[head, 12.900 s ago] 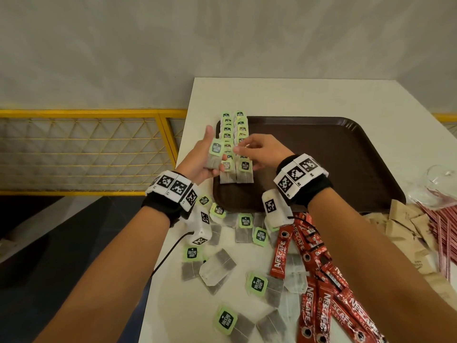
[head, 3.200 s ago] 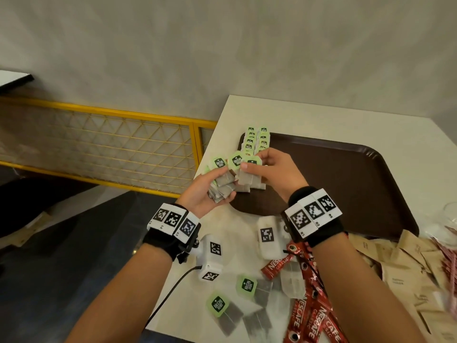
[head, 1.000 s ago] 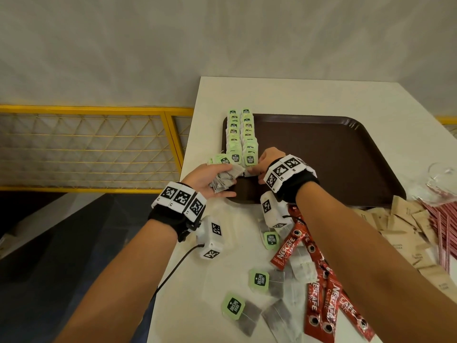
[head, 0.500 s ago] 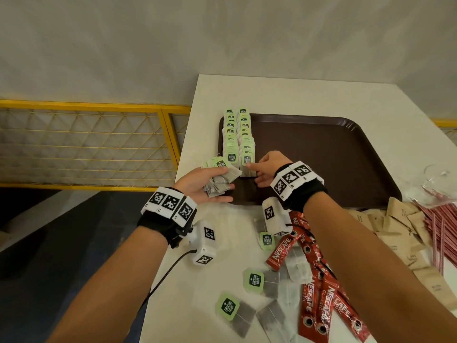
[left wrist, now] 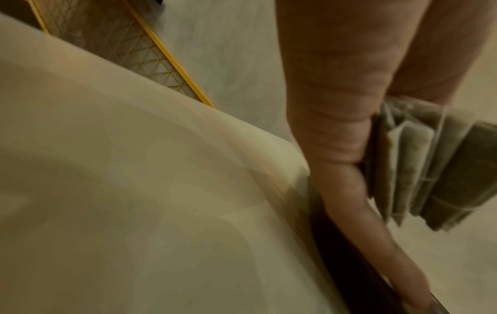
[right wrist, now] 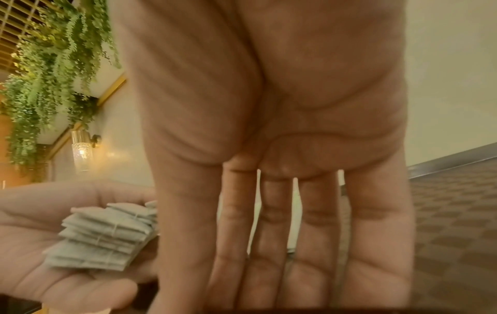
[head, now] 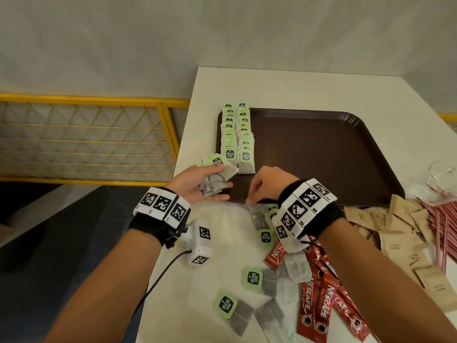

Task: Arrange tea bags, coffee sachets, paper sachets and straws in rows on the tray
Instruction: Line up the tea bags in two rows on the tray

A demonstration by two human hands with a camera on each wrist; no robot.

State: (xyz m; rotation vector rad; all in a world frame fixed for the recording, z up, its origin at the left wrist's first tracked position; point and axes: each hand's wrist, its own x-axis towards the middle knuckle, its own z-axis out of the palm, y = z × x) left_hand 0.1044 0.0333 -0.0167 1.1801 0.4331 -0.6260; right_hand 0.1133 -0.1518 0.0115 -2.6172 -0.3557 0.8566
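A brown tray [head: 321, 157] lies on the white table. Two neat rows of green-tagged tea bags [head: 237, 134] run along its left side. My left hand [head: 220, 183] hovers palm up at the tray's near left corner, holding a stack of tea bags [head: 215, 174] under its thumb; the right wrist view shows that stack [right wrist: 107, 233] lying on the palm. My right hand [head: 251, 191] is empty over the tray's front edge, fingers straight [right wrist: 282, 244]. Loose tea bags [head: 252, 278], red coffee sachets [head: 319, 298], brown paper sachets [head: 395, 233] and red-striped straws [head: 442, 224] lie on the table.
A crumpled clear plastic bag [head: 442, 174] sits right of the tray. A yellow railing [head: 86, 100] stands beyond the table's left edge, with dark floor below. Most of the tray's surface is bare right of the rows.
My right hand has come off the near end of the tea bag rows and drawn back to the tray's front edge, empty. The left hand keeps its stack in nearly the same place.
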